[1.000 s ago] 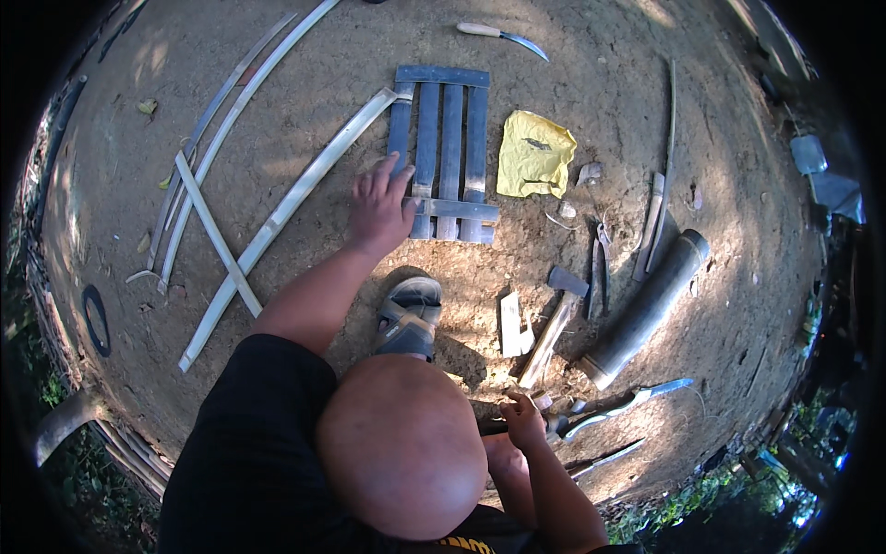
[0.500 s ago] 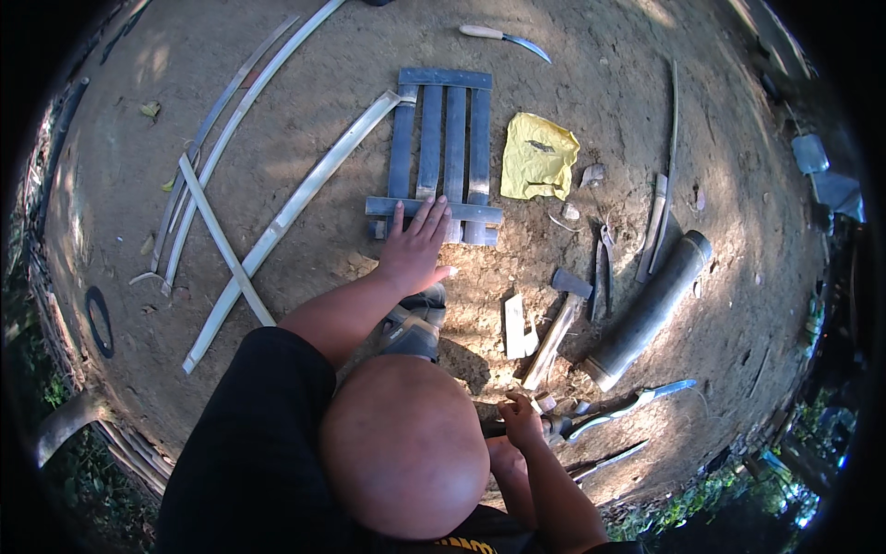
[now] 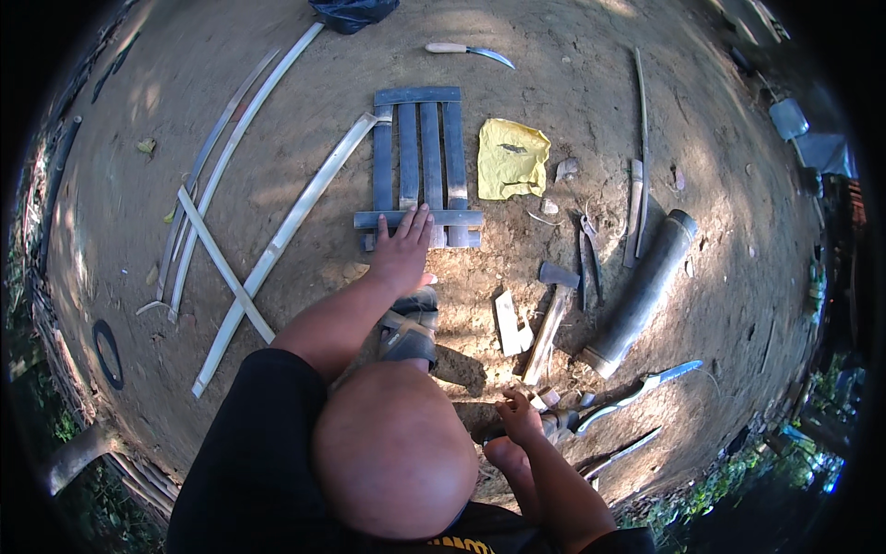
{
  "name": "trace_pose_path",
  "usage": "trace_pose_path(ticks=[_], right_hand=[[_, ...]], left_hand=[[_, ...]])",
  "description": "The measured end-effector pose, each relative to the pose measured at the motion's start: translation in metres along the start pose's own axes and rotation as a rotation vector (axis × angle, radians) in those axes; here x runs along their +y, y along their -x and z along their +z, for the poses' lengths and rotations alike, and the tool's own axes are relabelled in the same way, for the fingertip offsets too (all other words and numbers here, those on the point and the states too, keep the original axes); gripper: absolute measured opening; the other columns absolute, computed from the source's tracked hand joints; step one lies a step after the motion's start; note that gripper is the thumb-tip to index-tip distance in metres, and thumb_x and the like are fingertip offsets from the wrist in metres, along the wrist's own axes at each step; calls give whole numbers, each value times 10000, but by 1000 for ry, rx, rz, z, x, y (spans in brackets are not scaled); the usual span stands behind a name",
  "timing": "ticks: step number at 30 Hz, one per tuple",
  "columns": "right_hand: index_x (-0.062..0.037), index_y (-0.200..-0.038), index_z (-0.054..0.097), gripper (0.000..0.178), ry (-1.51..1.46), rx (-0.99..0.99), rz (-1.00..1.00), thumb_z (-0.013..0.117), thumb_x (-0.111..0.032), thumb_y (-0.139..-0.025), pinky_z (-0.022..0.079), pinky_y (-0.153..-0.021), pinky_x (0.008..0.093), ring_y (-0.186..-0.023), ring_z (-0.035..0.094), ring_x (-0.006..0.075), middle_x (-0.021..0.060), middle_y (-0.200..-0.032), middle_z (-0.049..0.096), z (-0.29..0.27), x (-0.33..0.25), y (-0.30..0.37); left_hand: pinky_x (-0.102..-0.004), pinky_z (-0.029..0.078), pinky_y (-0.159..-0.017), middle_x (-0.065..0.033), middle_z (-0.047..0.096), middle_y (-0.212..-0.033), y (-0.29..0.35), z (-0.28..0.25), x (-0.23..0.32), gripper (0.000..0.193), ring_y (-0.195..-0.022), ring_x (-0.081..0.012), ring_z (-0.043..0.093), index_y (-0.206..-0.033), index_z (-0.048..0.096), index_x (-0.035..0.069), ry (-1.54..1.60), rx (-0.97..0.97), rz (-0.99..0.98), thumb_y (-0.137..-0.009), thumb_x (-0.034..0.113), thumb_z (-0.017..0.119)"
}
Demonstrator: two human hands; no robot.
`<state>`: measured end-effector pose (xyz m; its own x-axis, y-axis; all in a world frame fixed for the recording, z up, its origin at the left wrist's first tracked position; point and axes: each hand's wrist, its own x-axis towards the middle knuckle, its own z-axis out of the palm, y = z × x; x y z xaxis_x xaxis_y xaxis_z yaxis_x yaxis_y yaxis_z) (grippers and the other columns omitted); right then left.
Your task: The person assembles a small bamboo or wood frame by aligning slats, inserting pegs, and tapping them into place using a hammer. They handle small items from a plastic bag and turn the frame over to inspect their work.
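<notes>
My left hand (image 3: 403,247) lies with fingers stretched and spread on the lower crosspiece (image 3: 466,218) of a slatted bamboo frame (image 3: 432,148). The frame has dark upright slats, lies flat on the dirt, and has another crosspiece across its far end. Low and right of centre, my right hand (image 3: 520,415) is raised beside my right foot, its fingers curled in. Whether anything is between them is hidden. Left of the frame, a long pale bamboo strip (image 3: 286,240) slants up to the frame's far left corner. My bent left knee and sandalled foot (image 3: 409,331) fill the near middle.
On the right lie a hatchet (image 3: 554,319), pliers (image 3: 591,254), a thick bamboo tube (image 3: 643,291) and a saw (image 3: 641,392). A yellow crumpled sheet (image 3: 514,159) is beside the frame. Beyond it rests a curved knife (image 3: 471,52). More strips (image 3: 242,111) lie at left.
The whole view has shifted a little, bringing a black bag into sight at the top. My left hand stays flat on the frame, and my right hand keeps its curled pose.
</notes>
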<state>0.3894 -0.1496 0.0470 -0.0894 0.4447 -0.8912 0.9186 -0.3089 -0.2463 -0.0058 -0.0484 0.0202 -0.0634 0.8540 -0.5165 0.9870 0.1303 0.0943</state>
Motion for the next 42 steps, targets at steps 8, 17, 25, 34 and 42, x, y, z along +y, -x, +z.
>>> trace_pose_path(ticks=[8, 17, 25, 34, 42], right_hand=[[-115, -1306, 626, 508, -4, 35, 17, 696, -424, -908, 526, -900, 409, -1030, 689, 290, 125, -1069, 731, 1, 25, 7], [-53, -1292, 627, 506, -94, 70, 4, 695, -382, -913, 530, -842, 392, -909, 695, 266, 126, -951, 725, -4, 35, 10], [-62, -1295, 631, 497, -89, 57, 29, 696, -374, -914, 537, -853, 411, -958, 701, 297, 151, -1004, 731, 7, 32, 5], [-71, -1198, 627, 398, -88, 239, -102, 690, -321, -894, 534, -869, 443, -965, 702, 342, 147, -1027, 744, 4, 38, -37], [-38, -1260, 473, 507, -83, 555, -135, 686, -170, -820, 421, -1016, 524, -1135, 513, 444, 241, -1190, 502, -36, -10, -73]], left_hand=[[-647, 183, -1210, -101, 90, -1702, -3, -5, 0, 1112, -1568, -255, 116, -1606, 168, 47, -80, -46, 7, -804, 524, 774], [-639, 166, -1224, -72, 76, -1709, -7, -20, 7, 1090, -1569, -234, 120, -1615, 145, 74, -100, -154, -33, -822, 476, 775], [-636, 171, -1224, -66, 77, -1709, -4, -19, 2, 1072, -1568, -233, 125, -1617, 139, 78, -126, -170, -4, -833, 446, 771], [-655, 172, -1212, -93, 105, -1702, -11, -21, 1, 1047, -1563, -241, 148, -1603, 186, 52, -152, -132, 48, -829, 454, 764], [-636, 145, -1223, -75, 139, -1701, -18, -23, -16, 950, -1556, -240, 181, -1600, 230, 79, 93, -173, 65, -881, 496, 690]])
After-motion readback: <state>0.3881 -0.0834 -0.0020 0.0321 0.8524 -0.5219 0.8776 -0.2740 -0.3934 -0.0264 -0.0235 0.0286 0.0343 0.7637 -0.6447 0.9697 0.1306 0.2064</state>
